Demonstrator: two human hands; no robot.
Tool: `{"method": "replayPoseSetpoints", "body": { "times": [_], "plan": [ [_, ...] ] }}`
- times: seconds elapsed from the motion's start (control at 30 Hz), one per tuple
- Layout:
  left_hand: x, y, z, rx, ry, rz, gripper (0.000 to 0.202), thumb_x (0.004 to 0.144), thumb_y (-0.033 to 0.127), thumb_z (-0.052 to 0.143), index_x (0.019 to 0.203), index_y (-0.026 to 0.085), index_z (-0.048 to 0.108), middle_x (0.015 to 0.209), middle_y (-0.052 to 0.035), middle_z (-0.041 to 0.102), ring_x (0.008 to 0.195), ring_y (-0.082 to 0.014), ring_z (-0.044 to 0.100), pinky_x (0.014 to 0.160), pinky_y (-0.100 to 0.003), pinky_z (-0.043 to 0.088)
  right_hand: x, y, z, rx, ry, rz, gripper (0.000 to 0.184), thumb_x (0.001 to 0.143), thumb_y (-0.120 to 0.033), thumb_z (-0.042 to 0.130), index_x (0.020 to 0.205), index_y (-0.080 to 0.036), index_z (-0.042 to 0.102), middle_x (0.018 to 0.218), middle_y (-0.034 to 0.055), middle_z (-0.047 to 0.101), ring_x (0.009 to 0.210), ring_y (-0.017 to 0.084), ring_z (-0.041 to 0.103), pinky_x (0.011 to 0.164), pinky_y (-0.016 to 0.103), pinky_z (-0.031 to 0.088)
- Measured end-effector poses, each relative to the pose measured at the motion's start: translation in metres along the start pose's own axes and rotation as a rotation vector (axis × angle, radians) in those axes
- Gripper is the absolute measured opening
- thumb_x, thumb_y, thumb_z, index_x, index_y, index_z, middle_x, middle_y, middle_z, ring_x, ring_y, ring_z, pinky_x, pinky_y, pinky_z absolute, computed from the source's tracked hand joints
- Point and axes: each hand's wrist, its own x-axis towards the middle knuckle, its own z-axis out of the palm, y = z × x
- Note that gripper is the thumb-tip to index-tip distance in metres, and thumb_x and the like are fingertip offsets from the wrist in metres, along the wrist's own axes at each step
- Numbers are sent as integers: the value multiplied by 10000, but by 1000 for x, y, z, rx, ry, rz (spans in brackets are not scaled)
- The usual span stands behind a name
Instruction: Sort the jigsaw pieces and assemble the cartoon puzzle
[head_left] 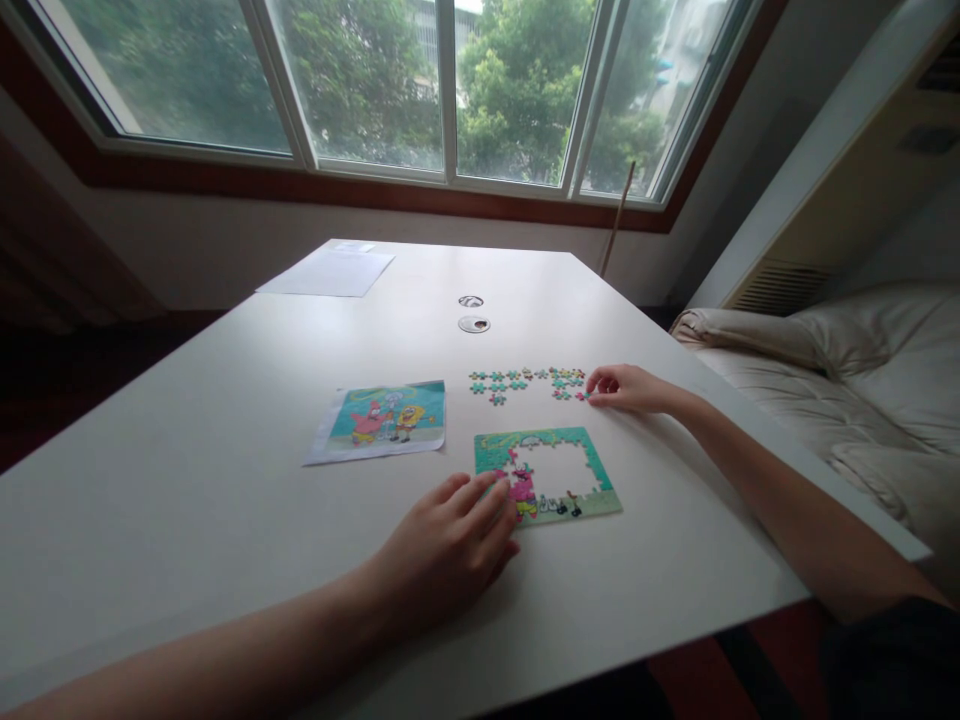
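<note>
A partly assembled jigsaw puzzle point(551, 448) lies on the white table point(225, 400), its border joined and a white gap in the middle. My left hand point(450, 545) rests flat at the puzzle's left edge, fingers touching it. Several loose puzzle pieces point(517, 381) are spread beyond the puzzle. My right hand point(626, 388) reaches to the right end of that spread, fingertips pinched at a small pink piece point(583, 397). A printed reference picture point(386, 420) of cartoon figures lies left of the puzzle.
White sheets of paper point(330, 272) lie at the table's far left. Two round cable holes point(473, 323) sit in the table's middle. A beige cushion point(840, 380) lies right of the table. Windows fill the wall behind, with a stick point(616, 225) leaning there.
</note>
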Motion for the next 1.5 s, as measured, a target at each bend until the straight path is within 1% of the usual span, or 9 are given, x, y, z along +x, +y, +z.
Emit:
{"method": "replayPoseSetpoints", "body": {
  "times": [0.17, 0.37, 0.57, 0.73, 0.9, 1.17, 1.3, 1.4, 1.5],
  "plan": [
    [-1, 4, 1, -10, 24, 64, 244, 905, 199, 405, 1056, 98, 568, 1031, -111, 626, 955, -243, 563, 783, -371, 467, 2, 3, 1, 50, -32, -24, 297, 695, -378, 587, 865, -136, 612, 764, 36, 605, 656, 125, 511, 594, 233, 399],
    [1, 3, 2, -13, 43, 98, 237, 906, 184, 397, 1045, 86, 561, 985, -113, 631, 890, -233, 581, 718, -362, 485, 3, 0, 5, 99, 28, -23, 216, 656, -330, 616, 756, -144, 572, 722, 18, 586, 624, 109, 487, 569, 222, 384],
    [1, 3, 3, -18, 51, 93, 232, 906, 182, 397, 1045, 90, 558, 981, -112, 630, 886, -232, 581, 713, -361, 485, 4, -7, 11, 258, 85, -101, 215, 670, -342, 625, 713, -139, 571, 681, 13, 575, 597, 101, 484, 537, 221, 373],
    [1, 3, 3, -24, 38, 85, 233, 910, 185, 384, 1036, 99, 560, 977, -104, 629, 881, -225, 578, 716, -360, 484, 0, -33, 23, 445, 109, -185, 290, 696, -369, 642, 851, -129, 591, 716, 23, 600, 628, 108, 535, 585, 243, 418],
    [3, 3, 4, -19, 33, 85, 227, 909, 187, 388, 1034, 98, 556, 979, -104, 625, 882, -225, 578, 712, -364, 484, -13, -68, 32, 511, 51, -253, 283, 711, -366, 653, 854, -124, 614, 702, 28, 625, 640, 112, 556, 588, 241, 421],
    [4, 3, 2, -13, 50, 85, 217, 905, 177, 396, 1025, 98, 559, 965, -102, 630, 872, -225, 582, 698, -354, 485, -18, -82, 33, 426, 41, -269, 252, 756, -337, 620, 877, -121, 666, 758, 51, 678, 656, 113, 571, 551, 221, 383],
    [3, 3, 4, -16, 31, 88, 218, 908, 182, 391, 1019, 98, 560, 968, -103, 627, 878, -228, 580, 703, -362, 486, -22, -84, 30, 318, -40, -337, 207, 800, -286, 566, 890, -139, 680, 769, 40, 688, 660, 108, 572, 547, 209, 380],
    [2, 2, 4, -17, 26, 90, 228, 909, 187, 388, 1034, 97, 556, 974, -108, 624, 881, -229, 578, 708, -367, 486, -26, -87, 28, 265, -109, -405, 201, 822, -275, 535, 899, -160, 681, 817, 35, 689, 714, 115, 585, 601, 210, 409],
    [1, 2, 4, -28, 17, 82, 230, 907, 187, 390, 1041, 100, 555, 977, -104, 622, 885, -232, 576, 714, -371, 487, -28, -90, 31, 240, -121, -445, 199, 842, -251, 505, 910, -164, 671, 870, 44, 681, 785, 127, 591, 697, 228, 431]
  ]
}}
